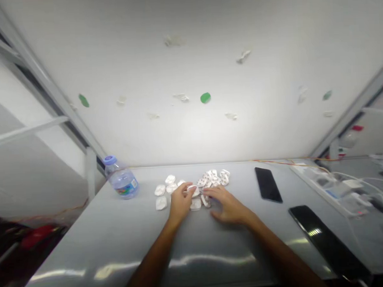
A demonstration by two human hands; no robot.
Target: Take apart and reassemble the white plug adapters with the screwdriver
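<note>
Several small white plastic pieces (212, 177) lie in a loose cluster on the grey table (119, 239), with a few more white pieces (161, 190) set apart to the left. My left hand (180, 203) is curled around one white piece (192, 188) at the cluster's near edge. My right hand (226, 203) lies low over the table just right of it, fingers reaching toward a piece (206, 200) between the hands. What the right fingers grip is too small to make out.
A small water bottle (121, 177) with a blue cap stands at the left back. Two dark phones (268, 184) (329, 239) lie to the right. A white power strip (336, 192) with cables runs along the right edge. A white wall rises behind the table.
</note>
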